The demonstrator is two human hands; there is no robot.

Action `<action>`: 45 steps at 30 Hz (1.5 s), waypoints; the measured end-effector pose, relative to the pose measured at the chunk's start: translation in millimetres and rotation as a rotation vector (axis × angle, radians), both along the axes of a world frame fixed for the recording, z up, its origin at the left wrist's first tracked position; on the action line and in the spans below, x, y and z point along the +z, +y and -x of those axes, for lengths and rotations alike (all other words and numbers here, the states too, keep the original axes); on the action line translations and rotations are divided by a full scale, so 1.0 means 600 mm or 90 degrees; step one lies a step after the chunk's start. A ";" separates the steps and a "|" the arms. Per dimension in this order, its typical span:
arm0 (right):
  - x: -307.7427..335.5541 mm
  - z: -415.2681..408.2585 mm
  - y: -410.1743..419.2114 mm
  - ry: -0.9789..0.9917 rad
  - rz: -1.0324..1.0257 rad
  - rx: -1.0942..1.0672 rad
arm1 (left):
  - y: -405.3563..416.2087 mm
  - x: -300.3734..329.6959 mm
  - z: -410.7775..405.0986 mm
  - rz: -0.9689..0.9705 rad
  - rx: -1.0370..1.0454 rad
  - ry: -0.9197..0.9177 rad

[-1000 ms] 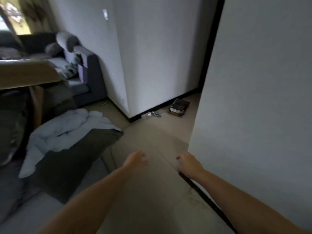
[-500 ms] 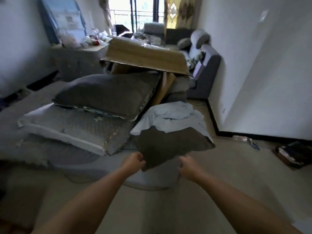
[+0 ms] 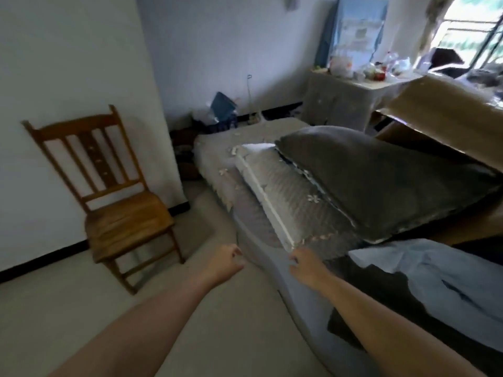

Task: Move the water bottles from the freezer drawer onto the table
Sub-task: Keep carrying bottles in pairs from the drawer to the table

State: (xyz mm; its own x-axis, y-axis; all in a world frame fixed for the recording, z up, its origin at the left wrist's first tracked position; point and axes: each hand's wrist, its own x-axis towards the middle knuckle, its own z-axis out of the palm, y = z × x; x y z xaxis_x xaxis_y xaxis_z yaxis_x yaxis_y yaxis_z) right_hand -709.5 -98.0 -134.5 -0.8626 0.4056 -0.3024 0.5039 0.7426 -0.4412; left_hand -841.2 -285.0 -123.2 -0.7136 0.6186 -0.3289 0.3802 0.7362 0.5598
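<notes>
No water bottle, freezer drawer or freezer shows in the head view. Both my arms reach forward at waist height. My left hand (image 3: 227, 263) is loosely curled above the floor and holds nothing. My right hand (image 3: 306, 263) hangs with fingers slightly apart over the edge of a low mattress (image 3: 275, 257), also holding nothing. A covered table (image 3: 340, 104) crowded with bags and small items stands at the back right near the window.
A wooden chair (image 3: 119, 202) stands against the white wall at left. Grey cushions (image 3: 381, 178) and a pale cloth (image 3: 441, 278) lie on the mattress. A cardboard sheet (image 3: 446, 110) leans at right. Bags and clutter (image 3: 217, 115) sit by the far wall.
The view has swung left, from a white wall and hallway corner, past the sofa and cushions, to the chair and mattress. Both hands stay held out in front, holding nothing.
</notes>
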 end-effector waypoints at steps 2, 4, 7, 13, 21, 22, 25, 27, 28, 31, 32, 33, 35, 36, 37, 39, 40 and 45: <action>-0.012 0.072 -0.040 0.003 0.008 0.084 | -0.073 -0.002 0.031 0.009 0.079 -0.005; -0.014 0.141 -0.093 -0.007 0.009 0.165 | -0.150 -0.003 0.062 0.015 0.157 0.002; -0.013 0.239 -0.183 -0.009 0.010 0.271 | -0.256 -0.004 0.101 0.007 0.273 -0.008; -0.005 0.413 -0.376 0.009 0.015 0.400 | -0.442 -0.011 0.183 -0.020 0.447 0.009; 0.031 0.625 -0.608 0.062 0.025 0.469 | -0.671 0.039 0.340 -0.025 0.545 0.034; 0.030 0.644 -0.639 0.063 0.025 0.475 | -0.702 0.041 0.354 -0.032 0.565 0.031; 0.023 0.684 -0.723 0.044 0.023 0.517 | -0.782 0.040 0.385 -0.028 0.624 0.025; 0.019 0.718 -0.771 0.029 0.020 0.548 | -0.825 0.032 0.405 -0.024 0.648 0.018; 0.020 0.735 -0.789 0.020 0.023 0.558 | -0.840 0.026 0.413 -0.025 0.656 0.013; 0.016 0.804 -0.859 0.011 0.025 0.605 | -0.894 0.012 0.449 -0.027 0.680 0.008; 0.015 0.825 -0.879 0.017 0.019 0.619 | -0.910 0.008 0.463 -0.028 0.688 0.009; 0.015 0.846 -0.900 0.021 0.014 0.633 | -0.925 0.006 0.477 -0.029 0.702 0.004; 0.008 0.901 -0.952 0.019 0.012 0.660 | -0.965 0.001 0.518 -0.042 0.741 0.001; 0.009 0.925 -0.974 0.018 0.014 0.673 | -0.983 0.002 0.537 -0.050 0.760 0.002; 0.008 0.951 -0.996 0.020 0.013 0.691 | -1.002 0.005 0.556 -0.052 0.780 0.004; 0.011 1.014 -1.046 0.035 0.009 0.729 | -1.046 0.012 0.602 -0.054 0.816 0.019; 0.016 1.050 -1.076 0.043 0.005 0.748 | -1.073 0.018 0.627 -0.052 0.839 0.030; 0.055 1.190 -1.219 0.071 0.011 0.833 | -1.186 0.058 0.713 -0.059 0.941 0.085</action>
